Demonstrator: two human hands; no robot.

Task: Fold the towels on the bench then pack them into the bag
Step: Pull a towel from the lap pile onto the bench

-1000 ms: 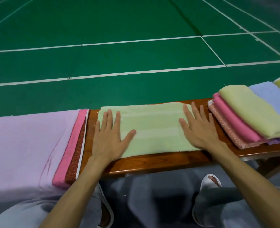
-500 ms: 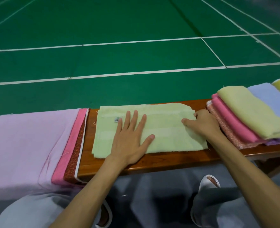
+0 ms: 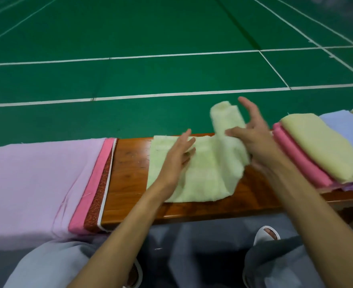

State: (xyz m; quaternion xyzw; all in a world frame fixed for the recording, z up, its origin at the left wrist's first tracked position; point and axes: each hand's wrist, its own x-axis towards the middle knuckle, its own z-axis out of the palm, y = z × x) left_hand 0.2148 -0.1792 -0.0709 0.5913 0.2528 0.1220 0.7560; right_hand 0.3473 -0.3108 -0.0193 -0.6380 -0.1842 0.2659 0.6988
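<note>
Pressing on the light green towel (image 3: 204, 175) with straight fingers, left hand (image 3: 174, 156) is lying flat on its left half, on the wooden bench (image 3: 130, 167), right hand (image 3: 254, 140) is gripping the towel's lifted right end between thumb and loosely spread fingers

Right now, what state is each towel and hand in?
green towel: right end lifted off the bench.
left hand: flat, pressing the green towel.
right hand: gripping the lifted end.
right stack: folded, piled.
lilac cloth: spread over the bench's left end.
</note>
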